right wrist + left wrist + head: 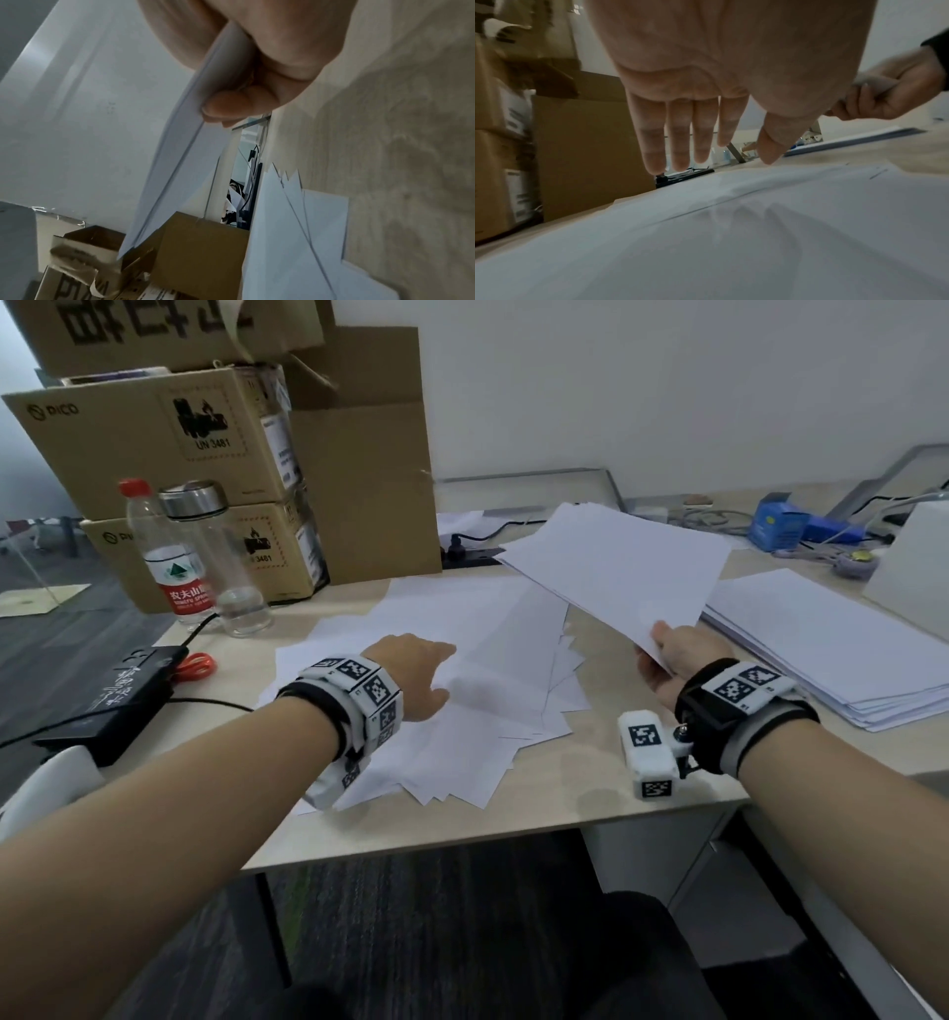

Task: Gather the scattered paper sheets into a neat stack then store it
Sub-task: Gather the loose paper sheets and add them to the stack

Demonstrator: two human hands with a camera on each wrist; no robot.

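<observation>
Scattered white paper sheets (452, 680) lie fanned across the middle of the desk. My left hand (416, 680) hovers just over them with straight fingers (680, 132), palm down, holding nothing. My right hand (662, 660) pinches the near corner of a lifted bundle of sheets (621, 567), raised above the desk at right of centre. The right wrist view shows the thumb and fingers (231, 105) clamped on the bundle's edge (180, 162). A squared stack of paper (827, 634) lies at the right.
Cardboard boxes (169, 444) are piled at the back left, with a red-capped water bottle (164, 552) and a clear flask (215, 552) in front. A black device (113, 695) sits at the left edge. A power strip (467, 554), cables and a blue box (780, 526) lie behind.
</observation>
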